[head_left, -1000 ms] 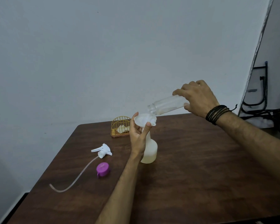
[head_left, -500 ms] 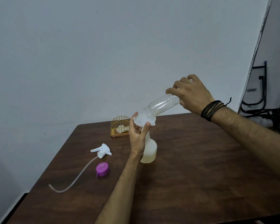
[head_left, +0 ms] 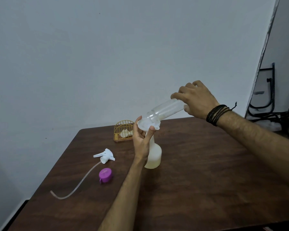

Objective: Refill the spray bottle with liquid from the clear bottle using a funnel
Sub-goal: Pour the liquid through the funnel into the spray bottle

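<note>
A translucent spray bottle (head_left: 154, 155) with pale liquid in its lower part stands on the dark wooden table (head_left: 198, 180). A white funnel (head_left: 146, 125) sits in its neck. My left hand (head_left: 142, 142) pinches the funnel's rim between thumb and fingers. My right hand (head_left: 196, 100) grips the base of the clear bottle (head_left: 167, 110), tilted steeply with its mouth down inside the funnel. The clear bottle looks nearly empty.
The white spray head (head_left: 105, 155) with its long clear tube (head_left: 73, 187) lies left of the bottle. A purple cap (head_left: 105, 175) lies in front of it. A small gold wire holder (head_left: 123, 132) stands at the table's far edge. Black metal frames (head_left: 270, 97) stand at the right.
My right hand has risen and tipped the clear bottle steeper, from nearly level to mouth down in the funnel. My left hand and the spray bottle have stayed put.
</note>
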Available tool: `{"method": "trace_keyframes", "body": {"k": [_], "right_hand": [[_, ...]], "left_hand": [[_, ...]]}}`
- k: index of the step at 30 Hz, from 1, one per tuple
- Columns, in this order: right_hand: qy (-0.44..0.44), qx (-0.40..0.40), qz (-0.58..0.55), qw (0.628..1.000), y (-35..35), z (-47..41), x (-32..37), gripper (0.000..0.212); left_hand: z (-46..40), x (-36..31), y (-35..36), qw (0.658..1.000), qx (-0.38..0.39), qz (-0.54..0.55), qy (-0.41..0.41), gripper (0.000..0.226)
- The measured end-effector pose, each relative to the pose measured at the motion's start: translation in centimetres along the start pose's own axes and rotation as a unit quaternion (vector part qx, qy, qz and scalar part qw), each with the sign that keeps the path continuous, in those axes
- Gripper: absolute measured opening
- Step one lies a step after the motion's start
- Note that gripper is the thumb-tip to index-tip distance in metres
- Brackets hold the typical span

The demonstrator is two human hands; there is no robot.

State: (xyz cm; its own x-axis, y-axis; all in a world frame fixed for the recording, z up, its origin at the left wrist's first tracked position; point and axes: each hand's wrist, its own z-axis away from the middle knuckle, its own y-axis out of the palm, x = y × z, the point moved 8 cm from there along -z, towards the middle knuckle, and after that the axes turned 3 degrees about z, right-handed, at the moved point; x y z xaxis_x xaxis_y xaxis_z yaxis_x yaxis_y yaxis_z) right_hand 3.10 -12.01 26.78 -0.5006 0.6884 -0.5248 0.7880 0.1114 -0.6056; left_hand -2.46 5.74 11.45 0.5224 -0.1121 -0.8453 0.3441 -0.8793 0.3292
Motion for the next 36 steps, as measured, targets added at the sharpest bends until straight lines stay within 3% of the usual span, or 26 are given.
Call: {"method": "trace_keyframes", "body": {"k": [3,5,8,12,16,20,23,28,36], "right_hand": [[0.075,0.065,-0.118,0.988,1.3,1.3,-0.6,0.055],[0.141,0.108,-0.227,0.957,2.6,2.8,-0.6,0.053],[0.229,0.158,-0.379,0.883,5.3,5.7,0.5,0.052],[0.299,0.177,-0.493,0.798,8.4,9.5,3.3,0.054],[0.352,0.162,-0.654,0.65,9.9,12.6,7.1,0.055],[0.388,0.124,-0.723,0.557,10.6,14.7,9.9,0.061],[0.403,0.101,-0.74,0.529,11.4,15.6,11.3,0.067],[0.42,0.062,-0.752,0.504,11.1,15.8,12.2,0.068],[0.423,0.041,-0.759,0.493,11.0,15.9,13.1,0.065]], "left_hand": [[0.0,0.1,0.0,1.0,-0.002,0.002,-0.002,0.075],[-0.1,0.2,-0.1,1.0,-0.004,0.007,-0.002,0.071],[-0.1,0.3,-0.1,1.0,-0.005,0.016,-0.004,0.07],[-0.2,0.5,-0.2,1.0,-0.008,0.024,-0.006,0.081],[-0.3,0.7,-0.2,1.0,-0.009,0.02,-0.009,0.081],[-0.4,0.8,-0.1,1.0,-0.008,0.02,-0.007,0.079],[-0.4,0.9,-0.2,1.0,-0.008,0.02,-0.01,0.092],[-0.4,0.8,-0.5,1.0,-0.008,0.019,-0.003,0.093],[-0.5,0.4,-1.1,1.0,-0.013,0.012,-0.002,0.102]]}}
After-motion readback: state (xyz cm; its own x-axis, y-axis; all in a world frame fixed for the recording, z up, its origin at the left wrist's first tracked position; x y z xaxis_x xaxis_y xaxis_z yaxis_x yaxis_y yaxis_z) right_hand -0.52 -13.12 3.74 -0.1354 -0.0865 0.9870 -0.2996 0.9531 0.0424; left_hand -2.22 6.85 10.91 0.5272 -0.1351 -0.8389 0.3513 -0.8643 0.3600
